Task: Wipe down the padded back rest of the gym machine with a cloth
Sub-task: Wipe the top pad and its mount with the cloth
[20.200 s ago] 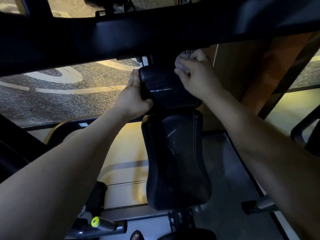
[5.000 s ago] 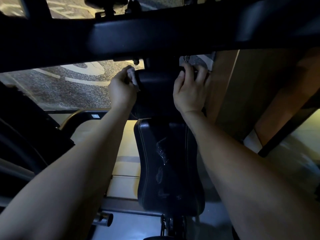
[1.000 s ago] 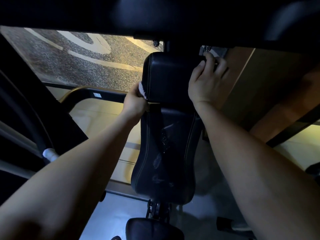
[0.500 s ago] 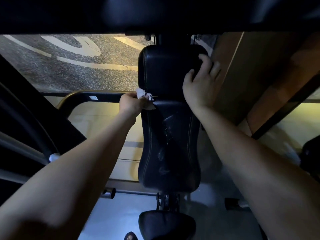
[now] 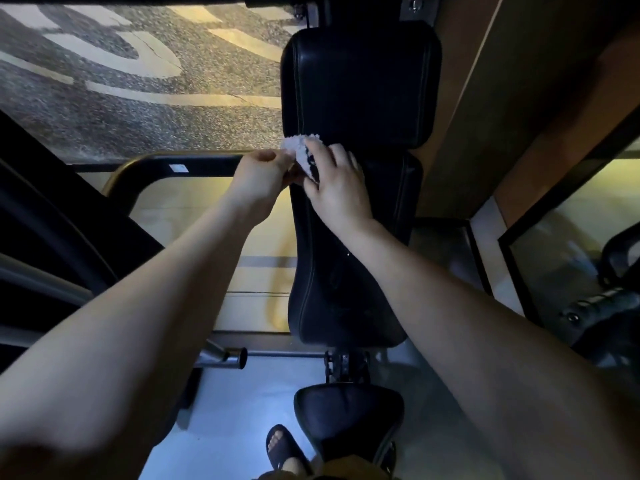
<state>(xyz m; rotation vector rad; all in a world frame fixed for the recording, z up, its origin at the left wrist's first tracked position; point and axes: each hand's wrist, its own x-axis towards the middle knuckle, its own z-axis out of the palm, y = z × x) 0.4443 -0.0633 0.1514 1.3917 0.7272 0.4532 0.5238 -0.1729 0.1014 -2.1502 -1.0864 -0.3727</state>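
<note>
The left hand (image 5: 259,178) pinches the cloth (image 5: 296,148) by one edge and the right hand (image 5: 337,183) curls over it, at the seam on the back rest's (image 5: 360,84) left edge. This looks like a handover. Next, one hand lets go and the other wipes downward below the seam.

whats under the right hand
Under the right hand: the white cloth, partly showing toward the left hand, and the back rest behind it. How far the cloth reaches beneath the palm is hidden.

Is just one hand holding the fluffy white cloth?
No, the left hand and the right hand both pinch the small fluffy white cloth at the black padded back rest's left edge.
</note>
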